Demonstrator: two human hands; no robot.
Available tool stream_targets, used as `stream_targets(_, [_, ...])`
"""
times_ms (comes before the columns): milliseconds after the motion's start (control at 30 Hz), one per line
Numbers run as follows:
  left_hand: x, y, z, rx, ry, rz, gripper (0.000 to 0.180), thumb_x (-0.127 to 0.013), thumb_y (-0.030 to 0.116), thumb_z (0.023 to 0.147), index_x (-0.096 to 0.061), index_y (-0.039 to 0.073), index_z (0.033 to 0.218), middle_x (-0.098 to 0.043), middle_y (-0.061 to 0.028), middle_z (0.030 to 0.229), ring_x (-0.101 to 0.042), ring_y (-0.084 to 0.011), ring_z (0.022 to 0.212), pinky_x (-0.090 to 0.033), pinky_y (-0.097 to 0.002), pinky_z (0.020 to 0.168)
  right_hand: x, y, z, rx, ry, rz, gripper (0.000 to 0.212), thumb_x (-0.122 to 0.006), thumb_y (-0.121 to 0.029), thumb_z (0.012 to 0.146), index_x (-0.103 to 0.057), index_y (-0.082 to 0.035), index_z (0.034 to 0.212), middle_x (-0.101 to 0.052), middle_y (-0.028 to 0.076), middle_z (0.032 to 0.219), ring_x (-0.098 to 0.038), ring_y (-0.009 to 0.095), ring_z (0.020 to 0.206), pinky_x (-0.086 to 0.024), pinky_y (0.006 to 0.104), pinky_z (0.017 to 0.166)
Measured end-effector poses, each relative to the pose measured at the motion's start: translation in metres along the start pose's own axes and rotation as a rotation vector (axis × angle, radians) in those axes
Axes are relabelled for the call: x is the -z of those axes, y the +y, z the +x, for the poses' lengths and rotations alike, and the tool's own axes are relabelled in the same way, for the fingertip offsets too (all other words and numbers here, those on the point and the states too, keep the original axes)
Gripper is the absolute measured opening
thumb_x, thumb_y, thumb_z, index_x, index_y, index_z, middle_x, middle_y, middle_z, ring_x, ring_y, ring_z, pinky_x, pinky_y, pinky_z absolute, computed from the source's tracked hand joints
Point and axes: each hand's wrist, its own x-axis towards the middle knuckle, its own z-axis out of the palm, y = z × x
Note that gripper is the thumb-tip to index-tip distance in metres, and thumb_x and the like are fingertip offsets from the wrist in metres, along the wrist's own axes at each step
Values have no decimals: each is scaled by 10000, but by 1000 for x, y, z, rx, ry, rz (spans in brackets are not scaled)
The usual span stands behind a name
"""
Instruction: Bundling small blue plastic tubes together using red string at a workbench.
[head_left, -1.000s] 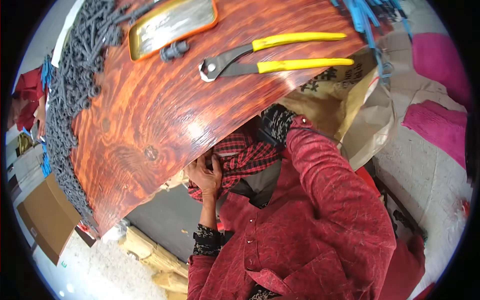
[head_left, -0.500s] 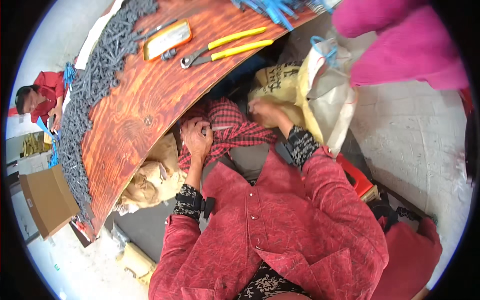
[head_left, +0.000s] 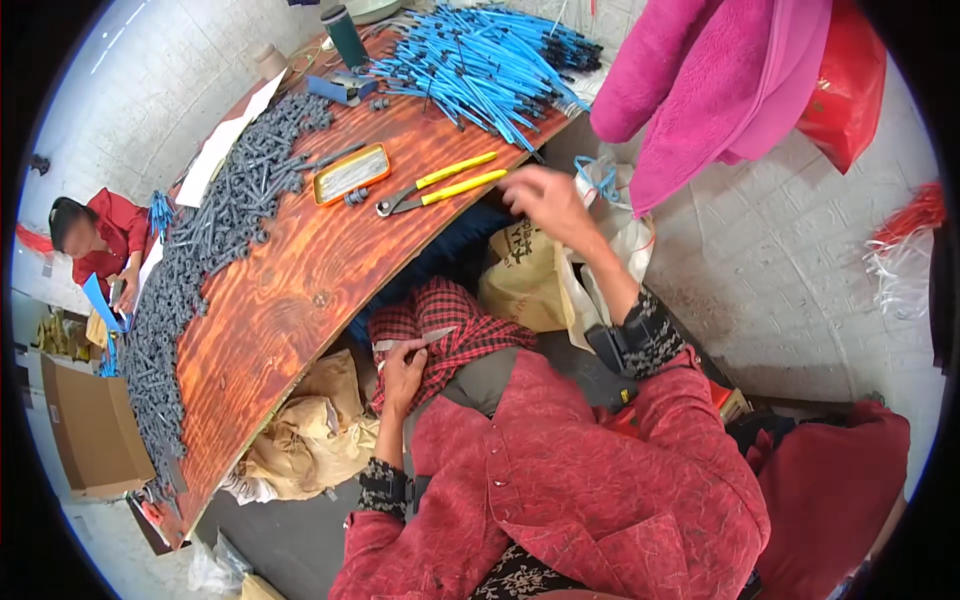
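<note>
My left hand (head_left: 402,375) rests on the red-and-black checked cloth (head_left: 432,305) over my lap. Its thumb and fingers are pinched together by a pale strip on the cloth; what they grip is too small to make out. My right hand (head_left: 553,208) is raised at the right edge of the wooden table (head_left: 290,290), fingers bent and smeared by motion. Closest to it are the yellow handles of a pair of pincers (head_left: 440,185) lying on the table. Beyond the hand spreads a heap of blue rods with black ends (head_left: 480,70).
A pile of grey screw-like pieces (head_left: 215,200) lines the table's far left side. Near the pincers sits an orange-rimmed tray (head_left: 318,186) of thin pale pieces. Woven sacks (head_left: 530,275) stand right of my lap. Pink cloth (head_left: 690,100) hangs at upper right. Another person (head_left: 120,235) sits far left.
My right hand has risen from beside the sack at my lap to the table edge near the pincers. My left hand stays on the checked cloth. The view has shifted, showing more of the table.
</note>
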Motion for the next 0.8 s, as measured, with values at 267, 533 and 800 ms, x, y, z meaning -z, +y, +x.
stream_targets(267, [35, 55, -13, 45, -110, -264, 200, -645, 75, 966, -698, -9, 1139, -695, -47, 1054, -633, -128, 967, -481, -267, 898, 26, 31, 68, 18, 296, -830, 260, -713, -261, 867, -658, -64, 1028, -699, 180, 837, -682, 399, 815, -525, 488, 720])
stream_targets(533, [43, 126, 9, 56, -221, -403, 171, -613, 50, 994, -698, -2, 1133, -702, -25, 1072, -635, -82, 991, -497, -239, 863, 18, -15, 94, -122, 56, 385, 198, -703, -186, 914, -646, -9, 981, -667, 30, 796, -621, 89, 691, -500, 242, 639])
stream_targets(800, [66, 177, 67, -208, 37, -606, 456, -613, 167, 1010, -486, 13, 1419, -636, -101, 1236, -626, -188, 1112, -521, -326, 976, -22, -22, 42, 110, -112, 292, 204, -758, -97, 869, -570, -36, 918, -608, 13, 787, -589, 82, 681, -477, 247, 614])
